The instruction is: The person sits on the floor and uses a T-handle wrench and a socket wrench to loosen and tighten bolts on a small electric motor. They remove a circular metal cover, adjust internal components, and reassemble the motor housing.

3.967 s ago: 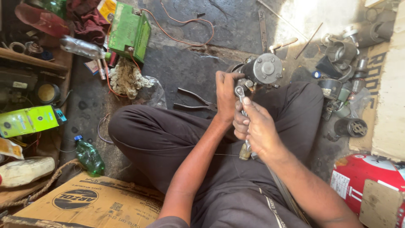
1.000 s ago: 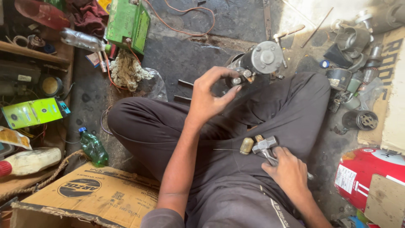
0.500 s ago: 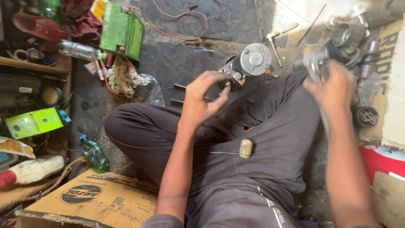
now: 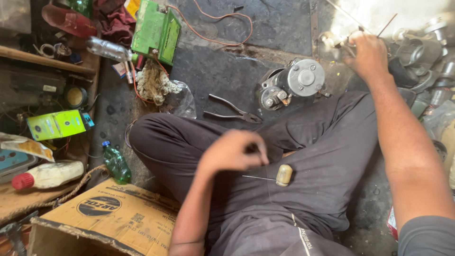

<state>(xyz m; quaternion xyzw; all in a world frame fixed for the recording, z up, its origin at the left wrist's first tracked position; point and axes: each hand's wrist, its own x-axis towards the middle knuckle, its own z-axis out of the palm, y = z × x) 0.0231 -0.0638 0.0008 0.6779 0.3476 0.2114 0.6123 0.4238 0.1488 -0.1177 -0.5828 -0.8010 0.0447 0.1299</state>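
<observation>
- The left hand (image 4: 234, 151) is blurred, its fingers curled loosely over the lap of the dark trousers (image 4: 303, 142); whether they pinch anything I cannot tell.
- Just beside it, on the trousers, lies a thin awl with a pale wooden handle (image 4: 284, 175), its metal point towards the left hand.
- The right hand (image 4: 367, 57) is stretched out to the far right, fingers clenched around a small metal tool (image 4: 334, 41) among the grey metal parts (image 4: 426, 52) on the floor.
- Between the hands, on the dark floor (image 4: 222, 71) just past the knee, sits a grey starter motor (image 4: 294, 83), with pliers (image 4: 232, 113) near it.
- Further left lie a green box (image 4: 156, 31), a green bottle (image 4: 116, 163) and a cardboard box (image 4: 104, 213).
</observation>
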